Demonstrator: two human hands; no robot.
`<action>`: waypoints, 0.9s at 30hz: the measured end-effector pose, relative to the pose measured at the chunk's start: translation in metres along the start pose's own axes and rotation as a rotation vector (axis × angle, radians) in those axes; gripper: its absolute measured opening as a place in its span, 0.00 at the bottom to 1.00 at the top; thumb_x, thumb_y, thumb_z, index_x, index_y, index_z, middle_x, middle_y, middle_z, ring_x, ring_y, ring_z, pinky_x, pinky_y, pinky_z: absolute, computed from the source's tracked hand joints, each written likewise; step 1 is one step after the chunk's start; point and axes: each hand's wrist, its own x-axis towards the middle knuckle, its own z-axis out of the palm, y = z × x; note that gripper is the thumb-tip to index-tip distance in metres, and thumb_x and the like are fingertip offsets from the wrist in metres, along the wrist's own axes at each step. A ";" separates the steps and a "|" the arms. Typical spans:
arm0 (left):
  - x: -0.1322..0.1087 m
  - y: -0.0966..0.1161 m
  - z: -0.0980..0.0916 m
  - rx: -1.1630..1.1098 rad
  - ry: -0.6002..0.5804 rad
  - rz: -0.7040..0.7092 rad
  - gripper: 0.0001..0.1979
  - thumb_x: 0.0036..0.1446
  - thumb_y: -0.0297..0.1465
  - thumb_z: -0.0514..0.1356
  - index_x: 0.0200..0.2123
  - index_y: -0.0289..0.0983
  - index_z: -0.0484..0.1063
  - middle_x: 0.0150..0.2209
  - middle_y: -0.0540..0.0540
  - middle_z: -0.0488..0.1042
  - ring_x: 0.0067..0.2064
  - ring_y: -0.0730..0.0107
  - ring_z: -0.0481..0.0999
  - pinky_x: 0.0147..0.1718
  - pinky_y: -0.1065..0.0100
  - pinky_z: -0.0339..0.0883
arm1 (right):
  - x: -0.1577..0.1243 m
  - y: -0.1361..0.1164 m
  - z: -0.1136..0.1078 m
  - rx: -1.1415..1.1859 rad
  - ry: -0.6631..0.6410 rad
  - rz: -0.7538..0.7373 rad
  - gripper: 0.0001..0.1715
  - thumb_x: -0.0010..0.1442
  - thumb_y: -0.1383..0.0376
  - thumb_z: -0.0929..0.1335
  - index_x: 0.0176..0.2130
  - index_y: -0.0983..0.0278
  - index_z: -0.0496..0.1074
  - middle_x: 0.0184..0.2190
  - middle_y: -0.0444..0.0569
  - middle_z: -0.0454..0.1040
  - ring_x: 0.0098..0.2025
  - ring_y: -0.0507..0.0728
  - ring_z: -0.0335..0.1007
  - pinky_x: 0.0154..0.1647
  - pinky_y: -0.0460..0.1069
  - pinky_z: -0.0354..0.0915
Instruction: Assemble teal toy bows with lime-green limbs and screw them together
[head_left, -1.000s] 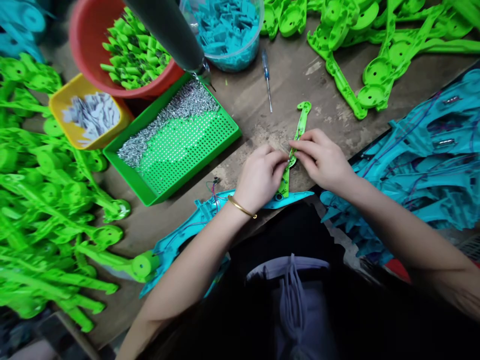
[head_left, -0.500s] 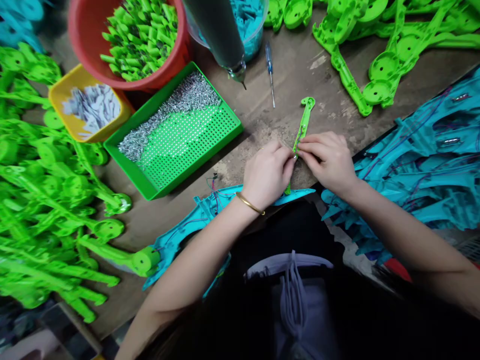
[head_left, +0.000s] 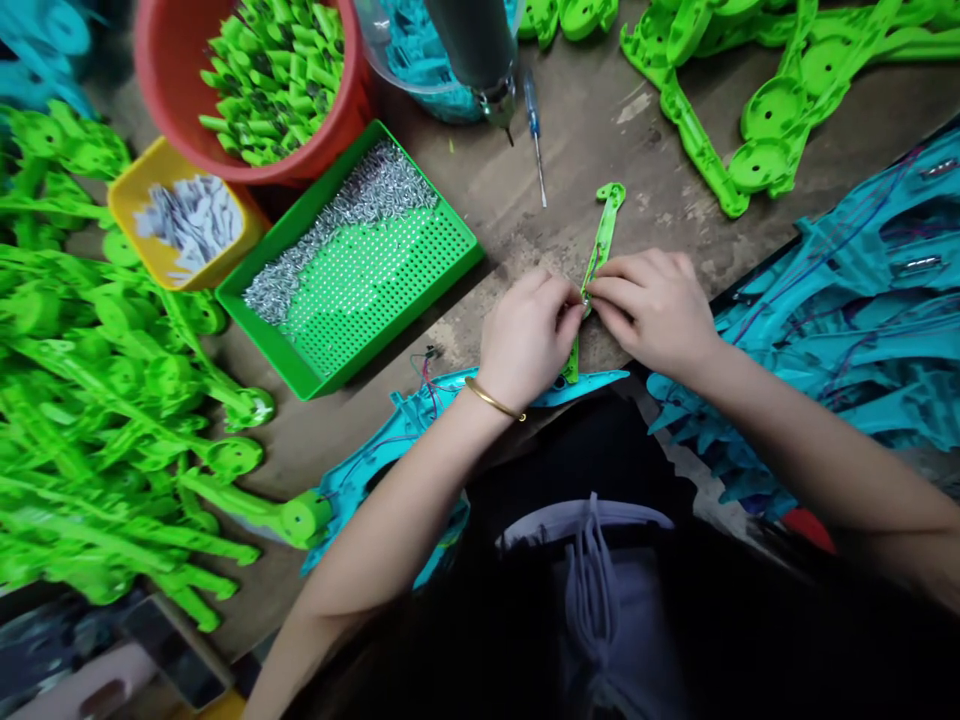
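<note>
A long, narrow green plastic part (head_left: 604,232) with a hooked far end lies on the worktable, and dark wire seems to run along its middle. My left hand (head_left: 529,325) is closed in a pinch at its near half, a gold bangle on the wrist. From the other side my right hand (head_left: 654,305) pinches at the same spot, fingertips almost meeting the left ones. A small shiny piece shows between the fingertips, too small to name. Under the near end lies a blue plastic shell (head_left: 360,450) with thin wires, partly hidden by my left forearm.
A green perforated basket (head_left: 405,300) of screws, a yellow bin (head_left: 124,215) of grey pieces and a red tub (head_left: 154,60) stand left. An electric screwdriver (head_left: 480,45) hangs near a hand screwdriver (head_left: 534,130). Green parts (head_left: 112,400) and blue shells (head_left: 847,330) are heaped at the sides.
Both hands stay pinched on the green part, with only slight finger movement. The view has shifted a little, and the hanging electric screwdriver appears further right.
</note>
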 end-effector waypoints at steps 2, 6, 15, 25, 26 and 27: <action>-0.001 -0.001 0.002 -0.003 0.021 0.007 0.07 0.61 0.30 0.56 0.36 0.37 0.74 0.36 0.45 0.73 0.39 0.64 0.72 0.39 0.65 0.66 | 0.001 0.000 -0.001 0.003 -0.012 -0.005 0.17 0.67 0.60 0.59 0.43 0.58 0.75 0.46 0.50 0.75 0.48 0.63 0.64 0.48 0.60 0.55; 0.000 0.005 0.003 0.064 -0.031 0.017 0.10 0.62 0.31 0.54 0.38 0.37 0.75 0.37 0.44 0.73 0.39 0.62 0.73 0.37 0.65 0.66 | 0.002 0.001 -0.005 0.056 -0.038 0.009 0.15 0.65 0.61 0.61 0.44 0.59 0.74 0.47 0.51 0.75 0.49 0.64 0.64 0.49 0.61 0.55; 0.014 0.008 -0.006 0.040 -0.125 -0.092 0.05 0.56 0.27 0.59 0.31 0.34 0.75 0.32 0.43 0.74 0.36 0.60 0.74 0.39 0.61 0.66 | -0.002 -0.002 0.001 0.244 0.014 0.059 0.11 0.65 0.62 0.63 0.41 0.60 0.74 0.44 0.50 0.75 0.49 0.61 0.69 0.50 0.58 0.57; -0.015 -0.007 -0.005 -0.211 0.043 -0.088 0.06 0.58 0.26 0.58 0.36 0.37 0.76 0.35 0.48 0.77 0.39 0.67 0.74 0.43 0.67 0.65 | 0.001 -0.004 0.001 0.163 -0.089 0.019 0.11 0.65 0.60 0.61 0.40 0.62 0.70 0.40 0.52 0.72 0.47 0.63 0.65 0.50 0.60 0.56; -0.018 -0.006 -0.004 -0.196 0.058 -0.080 0.07 0.59 0.27 0.58 0.37 0.37 0.76 0.36 0.47 0.77 0.39 0.67 0.74 0.44 0.67 0.65 | 0.002 -0.005 0.002 0.154 -0.099 0.025 0.11 0.65 0.60 0.61 0.40 0.62 0.70 0.40 0.53 0.71 0.47 0.63 0.65 0.51 0.60 0.56; -0.021 -0.005 -0.002 -0.182 0.071 -0.073 0.08 0.60 0.27 0.57 0.38 0.37 0.76 0.36 0.47 0.77 0.40 0.66 0.74 0.44 0.67 0.65 | 0.002 -0.006 0.002 0.144 -0.110 0.035 0.11 0.65 0.60 0.60 0.40 0.62 0.69 0.41 0.54 0.71 0.47 0.64 0.65 0.51 0.61 0.56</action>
